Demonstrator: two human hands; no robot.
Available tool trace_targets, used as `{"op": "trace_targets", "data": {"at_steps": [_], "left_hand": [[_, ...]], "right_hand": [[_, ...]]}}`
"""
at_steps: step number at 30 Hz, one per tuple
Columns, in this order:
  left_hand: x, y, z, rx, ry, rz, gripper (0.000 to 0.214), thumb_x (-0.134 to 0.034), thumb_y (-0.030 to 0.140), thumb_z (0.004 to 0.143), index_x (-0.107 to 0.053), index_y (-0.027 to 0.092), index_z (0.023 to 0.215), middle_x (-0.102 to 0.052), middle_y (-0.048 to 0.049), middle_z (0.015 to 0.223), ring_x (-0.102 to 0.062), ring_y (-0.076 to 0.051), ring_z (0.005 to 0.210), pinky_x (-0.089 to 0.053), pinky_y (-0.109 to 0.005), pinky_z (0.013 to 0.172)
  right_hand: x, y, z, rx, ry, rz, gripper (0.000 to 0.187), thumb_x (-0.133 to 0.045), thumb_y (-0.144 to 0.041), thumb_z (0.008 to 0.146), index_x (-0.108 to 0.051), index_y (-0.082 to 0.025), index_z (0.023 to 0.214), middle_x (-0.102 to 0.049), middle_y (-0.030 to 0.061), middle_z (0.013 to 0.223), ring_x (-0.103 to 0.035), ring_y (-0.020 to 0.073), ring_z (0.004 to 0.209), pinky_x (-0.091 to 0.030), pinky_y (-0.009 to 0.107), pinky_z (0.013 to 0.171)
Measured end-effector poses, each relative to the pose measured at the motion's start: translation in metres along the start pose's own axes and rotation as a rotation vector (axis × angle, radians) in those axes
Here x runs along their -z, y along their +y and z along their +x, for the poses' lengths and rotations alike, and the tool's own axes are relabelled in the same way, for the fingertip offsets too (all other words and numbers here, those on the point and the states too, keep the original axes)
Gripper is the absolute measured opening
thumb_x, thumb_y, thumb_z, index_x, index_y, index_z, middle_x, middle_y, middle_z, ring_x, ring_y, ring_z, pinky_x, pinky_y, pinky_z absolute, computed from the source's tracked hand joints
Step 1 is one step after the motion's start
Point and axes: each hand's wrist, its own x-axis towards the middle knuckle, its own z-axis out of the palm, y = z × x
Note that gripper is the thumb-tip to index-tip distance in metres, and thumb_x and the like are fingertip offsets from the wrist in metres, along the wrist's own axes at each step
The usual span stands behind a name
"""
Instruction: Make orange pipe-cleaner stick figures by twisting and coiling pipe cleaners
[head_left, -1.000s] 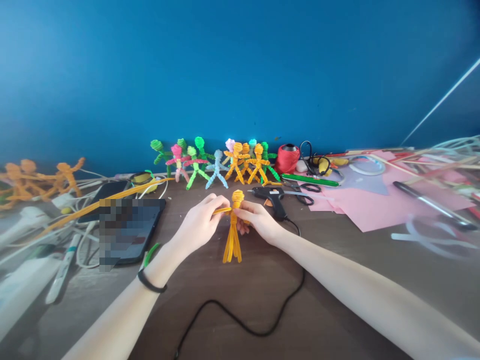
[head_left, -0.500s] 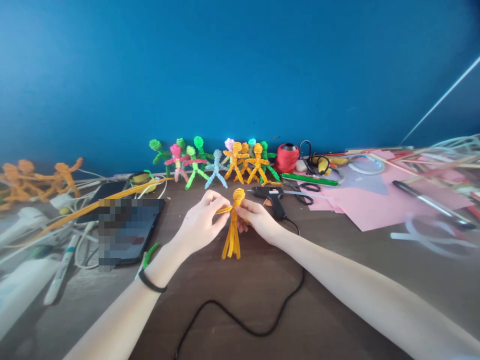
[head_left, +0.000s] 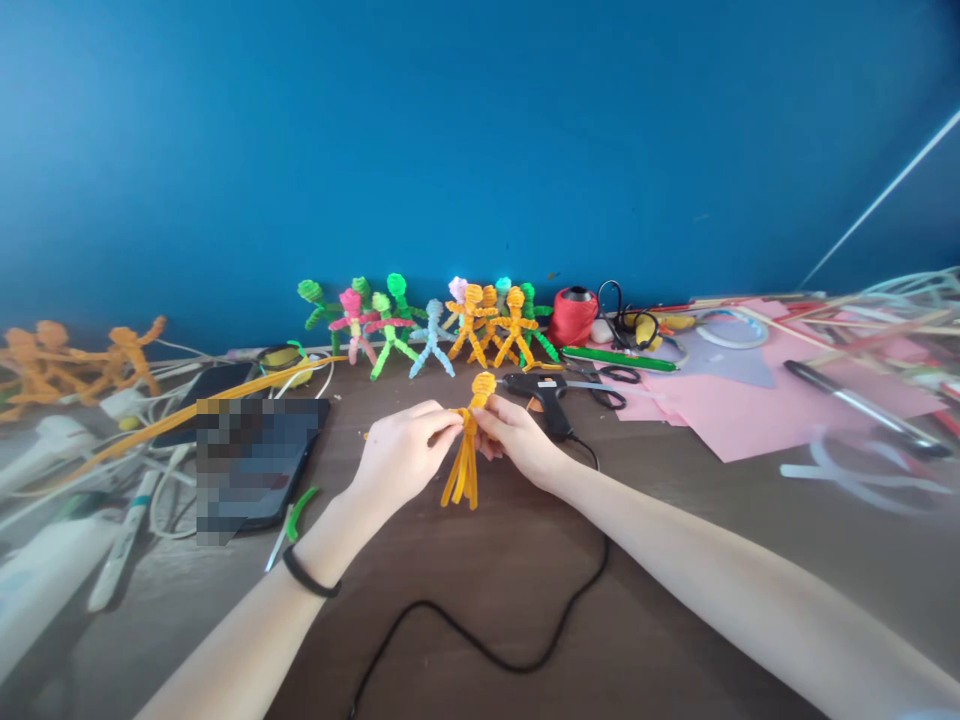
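An orange pipe cleaner figure (head_left: pixel 466 465) is held up over the table between my hands. Its head is a wound coil, and several loose strands hang below. My left hand (head_left: pixel 412 440) pinches an orange strand at the figure's left side, thumb against forefinger. On the other side, my right hand (head_left: pixel 517 435) grips the figure just under its head; some of its fingers are hidden behind it. A black glue gun (head_left: pixel 551 398) lies just beyond my right hand, its cord curving across the table.
Several finished pipe cleaner figures (head_left: pixel 391 335) stand along the blue wall. More orange figures (head_left: pixel 127 355) are at far left. A phone (head_left: pixel 300 450), cables and a marker (head_left: pixel 124 540) lie left. Pink paper (head_left: pixel 739 420), a green pen (head_left: pixel 622 358) and a red spool (head_left: pixel 574 318) lie right.
My left hand has turned and lowered slightly, bringing the strand close against the figure. The figure's head has tilted a little right, and its hanging strands have swung slightly left.
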Motion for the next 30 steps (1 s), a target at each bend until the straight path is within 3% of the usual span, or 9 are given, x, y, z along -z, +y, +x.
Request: {"op": "trace_targets", "data": {"at_steps": [7,11,19,25,30], "left_hand": [[-0.010,-0.009,-0.001,-0.121,0.061,0.127,0.026,-0.041,0.025,0.085,-0.066,0.022,0.081,-0.068,-0.0021,0.082,-0.060,-0.014,0.074,-0.041,-0.023,0.063],[-0.013,-0.012,0.000,-0.049,0.007,0.131,0.027,-0.042,0.027,0.084,-0.067,0.021,0.076,-0.066,-0.0023,0.069,-0.059,-0.016,0.069,-0.040,-0.025,0.060],[-0.009,-0.022,0.005,0.157,-0.139,-0.194,0.027,-0.044,0.036,0.082,-0.064,0.020,0.074,-0.067,-0.0016,0.074,-0.060,-0.017,0.069,-0.041,-0.026,0.063],[-0.004,-0.032,0.007,0.126,-0.249,-0.201,0.023,-0.041,0.028,0.082,-0.061,0.019,0.074,-0.061,-0.0031,0.079,-0.058,-0.017,0.076,-0.042,-0.028,0.069],[-0.001,-0.032,0.008,0.108,-0.186,-0.167,0.022,-0.041,0.029,0.082,-0.057,0.019,0.071,-0.056,-0.0017,0.076,-0.056,-0.017,0.074,-0.042,-0.028,0.069]], "right_hand": [[0.001,0.001,0.000,0.018,-0.002,0.016,0.031,-0.051,-0.047,0.075,-0.042,-0.018,0.071,-0.048,-0.0057,0.053,-0.041,0.0053,0.041,-0.027,0.021,0.041],[0.000,0.000,0.000,0.020,-0.018,0.025,0.032,-0.053,-0.048,0.075,-0.042,-0.018,0.072,-0.048,-0.0056,0.054,-0.041,0.0056,0.042,-0.027,0.021,0.041],[0.002,0.002,0.002,0.030,-0.041,-0.039,0.032,-0.050,-0.049,0.077,-0.041,-0.019,0.075,-0.049,-0.0043,0.056,-0.043,0.0065,0.042,-0.029,0.021,0.040],[-0.002,-0.003,-0.002,0.044,-0.101,-0.175,0.025,-0.046,-0.042,0.081,-0.040,-0.019,0.075,-0.048,-0.0039,0.058,-0.044,0.0066,0.043,-0.033,0.021,0.041],[-0.005,-0.001,-0.004,0.058,-0.153,-0.254,0.020,-0.044,-0.037,0.082,-0.041,-0.018,0.076,-0.048,-0.0030,0.062,-0.044,0.0073,0.047,-0.038,0.022,0.046]]}}
